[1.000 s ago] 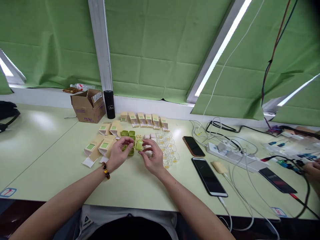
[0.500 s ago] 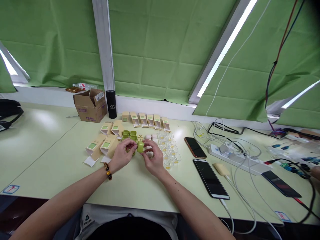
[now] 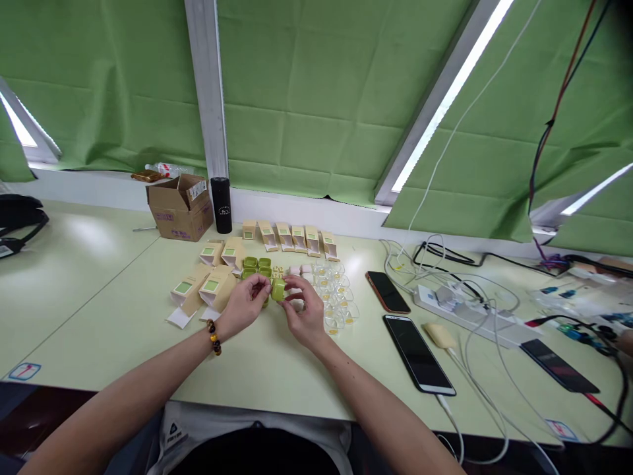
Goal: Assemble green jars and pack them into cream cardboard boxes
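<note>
In the head view, we are pinching a green container (image 3: 277, 289) in the right hand (image 3: 304, 313); the left hand (image 3: 246, 303) is curling just beside it, whether closed we cannot tell. Beyond the grip, green cups (image 3: 257, 262) are standing; rightward, clear cups (image 3: 341, 297) are showing yellow patches. Toward us, tabletop (image 3: 277, 376) is stretching to the near edge
</note>
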Action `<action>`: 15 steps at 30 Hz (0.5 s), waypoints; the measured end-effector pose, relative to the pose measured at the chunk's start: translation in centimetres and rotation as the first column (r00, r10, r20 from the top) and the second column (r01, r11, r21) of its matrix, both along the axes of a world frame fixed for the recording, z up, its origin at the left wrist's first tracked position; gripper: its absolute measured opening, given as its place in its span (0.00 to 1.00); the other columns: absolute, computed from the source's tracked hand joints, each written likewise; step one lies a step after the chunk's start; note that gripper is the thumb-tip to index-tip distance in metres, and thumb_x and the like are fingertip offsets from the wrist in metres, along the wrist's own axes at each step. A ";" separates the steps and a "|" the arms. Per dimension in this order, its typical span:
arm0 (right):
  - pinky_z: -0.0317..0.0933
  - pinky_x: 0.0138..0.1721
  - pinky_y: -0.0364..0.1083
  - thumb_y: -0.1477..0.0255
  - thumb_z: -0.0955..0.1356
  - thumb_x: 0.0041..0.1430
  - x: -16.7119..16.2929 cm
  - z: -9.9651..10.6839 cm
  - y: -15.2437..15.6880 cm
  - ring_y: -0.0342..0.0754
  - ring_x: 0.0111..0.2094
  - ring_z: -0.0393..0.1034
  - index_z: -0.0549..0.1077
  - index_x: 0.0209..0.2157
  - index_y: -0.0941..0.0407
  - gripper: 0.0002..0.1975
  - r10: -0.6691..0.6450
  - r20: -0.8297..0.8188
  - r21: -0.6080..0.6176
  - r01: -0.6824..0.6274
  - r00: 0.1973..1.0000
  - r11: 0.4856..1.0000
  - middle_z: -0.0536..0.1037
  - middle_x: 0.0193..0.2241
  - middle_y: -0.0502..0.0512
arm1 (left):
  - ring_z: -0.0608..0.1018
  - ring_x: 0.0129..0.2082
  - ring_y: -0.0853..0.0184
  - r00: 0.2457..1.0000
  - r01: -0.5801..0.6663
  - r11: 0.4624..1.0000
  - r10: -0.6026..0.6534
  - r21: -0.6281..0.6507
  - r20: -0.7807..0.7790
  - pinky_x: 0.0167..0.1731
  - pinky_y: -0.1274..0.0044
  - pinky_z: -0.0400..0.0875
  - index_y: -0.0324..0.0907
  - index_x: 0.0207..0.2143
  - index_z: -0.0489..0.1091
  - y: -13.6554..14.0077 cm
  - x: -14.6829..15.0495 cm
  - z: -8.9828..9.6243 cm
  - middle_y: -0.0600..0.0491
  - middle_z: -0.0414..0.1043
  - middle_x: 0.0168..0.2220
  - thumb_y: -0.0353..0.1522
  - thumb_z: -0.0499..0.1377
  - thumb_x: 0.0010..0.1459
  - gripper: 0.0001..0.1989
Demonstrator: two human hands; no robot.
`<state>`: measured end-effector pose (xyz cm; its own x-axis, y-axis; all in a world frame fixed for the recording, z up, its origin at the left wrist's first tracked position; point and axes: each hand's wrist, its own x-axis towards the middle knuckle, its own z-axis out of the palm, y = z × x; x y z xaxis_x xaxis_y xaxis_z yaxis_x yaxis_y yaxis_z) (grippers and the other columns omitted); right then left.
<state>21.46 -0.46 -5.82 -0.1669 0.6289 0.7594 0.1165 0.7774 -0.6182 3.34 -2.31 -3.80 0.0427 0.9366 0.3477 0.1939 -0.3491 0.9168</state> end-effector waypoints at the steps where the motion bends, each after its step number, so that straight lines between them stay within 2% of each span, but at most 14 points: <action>1: 0.79 0.37 0.48 0.79 0.70 0.60 0.0 0.0 0.0 0.50 0.43 0.77 0.72 0.55 0.49 0.23 0.001 -0.001 -0.002 -0.001 1.000 1.000 0.77 0.53 0.58 | 0.72 0.32 0.67 1.000 0.003 1.000 -0.003 0.000 0.001 0.34 0.75 0.69 0.41 0.37 0.70 0.0 0.0 0.0 0.53 0.70 0.32 0.41 0.59 0.66 0.12; 15: 0.79 0.36 0.47 0.78 0.71 0.60 0.0 -0.1 0.2 0.49 0.44 0.77 0.73 0.55 0.50 0.22 0.000 -0.016 -0.004 0.000 1.000 1.000 0.78 0.53 0.58 | 0.71 0.32 0.67 1.000 0.011 1.000 -0.010 -0.012 0.019 0.33 0.77 0.68 0.41 0.37 0.69 -0.1 -0.1 0.3 0.53 0.70 0.32 0.42 0.59 0.66 0.13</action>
